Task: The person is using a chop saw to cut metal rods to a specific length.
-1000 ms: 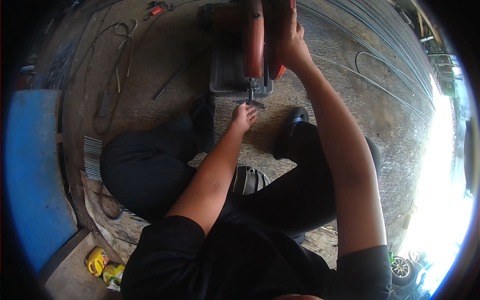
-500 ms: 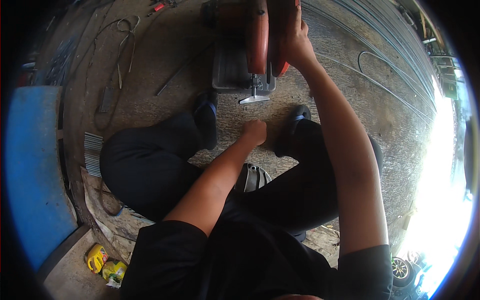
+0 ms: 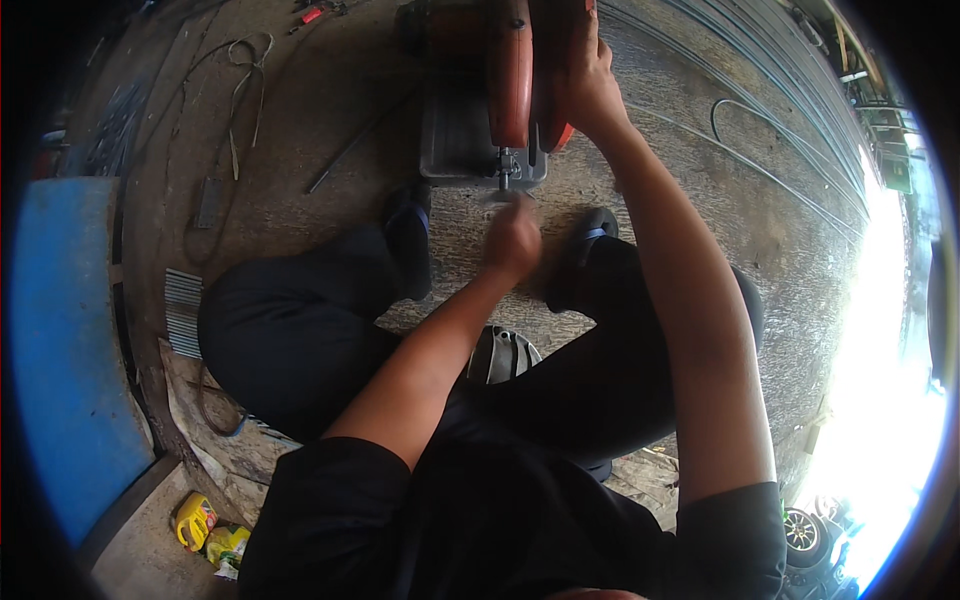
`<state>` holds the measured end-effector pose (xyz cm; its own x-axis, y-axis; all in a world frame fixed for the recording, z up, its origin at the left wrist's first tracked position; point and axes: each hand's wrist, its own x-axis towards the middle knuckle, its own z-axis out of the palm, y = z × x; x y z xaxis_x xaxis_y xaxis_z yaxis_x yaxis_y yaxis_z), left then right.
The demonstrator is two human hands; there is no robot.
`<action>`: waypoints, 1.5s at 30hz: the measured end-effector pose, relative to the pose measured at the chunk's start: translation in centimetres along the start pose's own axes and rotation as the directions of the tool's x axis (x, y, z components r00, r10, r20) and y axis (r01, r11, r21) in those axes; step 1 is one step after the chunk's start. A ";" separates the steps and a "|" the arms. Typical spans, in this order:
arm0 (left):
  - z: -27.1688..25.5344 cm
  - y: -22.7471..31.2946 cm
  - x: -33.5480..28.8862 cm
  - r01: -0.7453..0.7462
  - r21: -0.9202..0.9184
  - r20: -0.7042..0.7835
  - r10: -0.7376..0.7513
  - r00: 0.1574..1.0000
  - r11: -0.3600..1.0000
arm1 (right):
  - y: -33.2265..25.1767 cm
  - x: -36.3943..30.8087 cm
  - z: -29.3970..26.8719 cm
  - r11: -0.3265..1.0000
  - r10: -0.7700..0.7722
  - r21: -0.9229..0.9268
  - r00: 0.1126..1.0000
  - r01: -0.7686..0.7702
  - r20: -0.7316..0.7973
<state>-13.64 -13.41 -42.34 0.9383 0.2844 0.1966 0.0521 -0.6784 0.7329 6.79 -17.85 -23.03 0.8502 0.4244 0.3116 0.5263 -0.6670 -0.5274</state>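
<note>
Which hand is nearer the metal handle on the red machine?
The left hand, motion-blurred, close by the metal handle; the right hand is farther up, against the red machine.

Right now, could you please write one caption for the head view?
Left hand, blurred, at the crank; right hand on the red saw.

The left arm [image 3: 395, 380] slants from near left toward the middle, and the left hand [image 3: 514, 240] looks curled, its fingers blurred. The right arm [image 3: 705, 330] reaches farther, bowing rightward, with the right hand's [image 3: 592, 98] fingers pointing far.
</note>
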 end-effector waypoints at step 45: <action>1.8 -5.0 5.8 0.361 -0.706 0.708 -0.590 0.389 -0.609 | -3.2 0.2 -1.9 0.978 0.193 0.063 0.979 -0.198 0.071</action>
<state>-7.85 -9.56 -46.01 0.5766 0.0314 -0.8164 0.0660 0.9942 0.0849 5.31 -16.81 -19.74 0.9324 0.3302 0.1468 0.3459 -0.6981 -0.6270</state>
